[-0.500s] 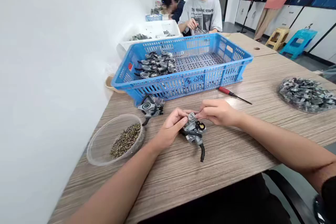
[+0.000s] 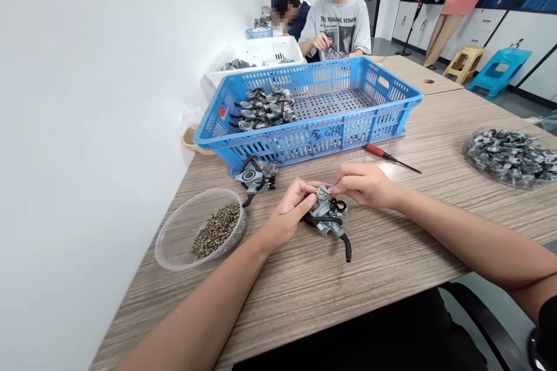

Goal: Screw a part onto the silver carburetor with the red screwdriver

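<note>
My left hand [image 2: 293, 211] is closed around the upper left side of a grey metal carburetor [image 2: 324, 217] on the table. A black hose sticks out from its lower end, and a brass-coloured part shows in a round opening. At the upper right edge of the carburetor, my right hand [image 2: 363, 185] has its fingers pinched together; what lies between the fingertips is hidden. A second carburetor [image 2: 252, 178] rests to the left, against the blue crate. Closest to my left forearm is a clear round tub [image 2: 167, 243] with many small brass-coloured screws [image 2: 217, 231].
Beyond my hands stands a blue crate [image 2: 261, 138] with several carburetors [image 2: 265, 107] at its left end. A red-handled screwdriver [image 2: 383, 153] lies before it. At the right is a clear container of small metal parts [image 2: 513, 156]. Across the table sits a co-worker [image 2: 337, 26].
The whole view has shifted slightly, so things appear a little further right. Both hands stay at the carburetor, with the right fingers still pinched at its upper edge.
</note>
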